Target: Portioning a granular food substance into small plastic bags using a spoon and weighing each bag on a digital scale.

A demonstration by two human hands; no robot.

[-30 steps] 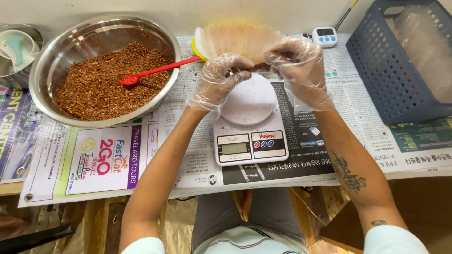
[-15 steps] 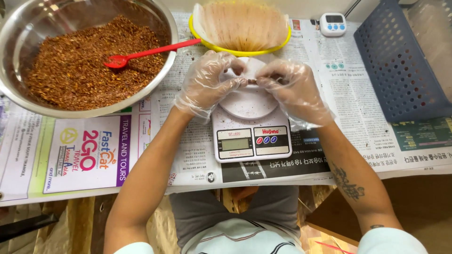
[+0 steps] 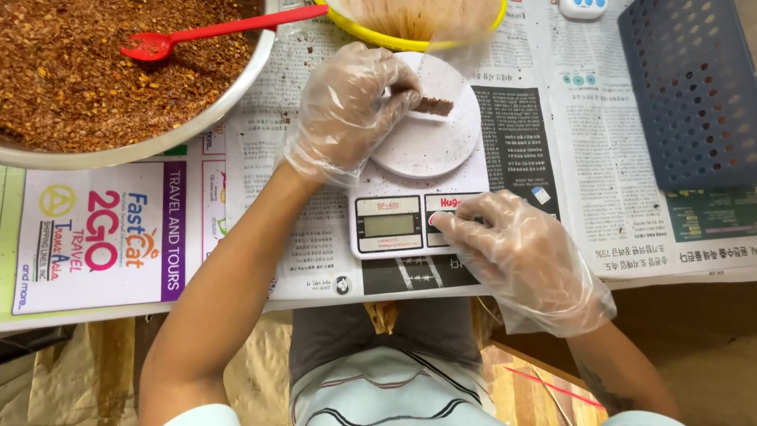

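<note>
The left hand [image 3: 347, 110], in a loose clear glove, pinches a small clear packet of brown flakes [image 3: 432, 105] between thumb and fingers, holding it just over or on the round white platform of the kitchen scale [image 3: 418, 197]; whether the packet rests its full weight there cannot be told. The right hand [image 3: 516, 252] reaches to the scale's front panel, its fingers loosely spread with the forefinger tip touching a button beside the display. The main risk, as I judge it, is a false reading: if the left hand presses on the platform or carries part of the packet while the button is pushed, the scale could settle on the wrong value. The baggy glove could also snag the packet's open end and spill flakes onto the platform, which already shows specks, or onto the newspaper [image 3: 552, 126] covering the tabletop. The yellow-rimmed bowl of clear bags [image 3: 418, 20] overhangs the scale's far edge, and a bag touching the platform would disturb the weight too. Compared with half a second ago, when both hands worked together above the platform, the right hand has dropped to the buttons and only the left stays at the packet; the view has also moved closer, so the metal bowl of flakes [image 3: 102, 87] with its red spoon [image 3: 213, 33] and the blue basket [image 3: 694, 87] are now cut off at the edges.
</note>
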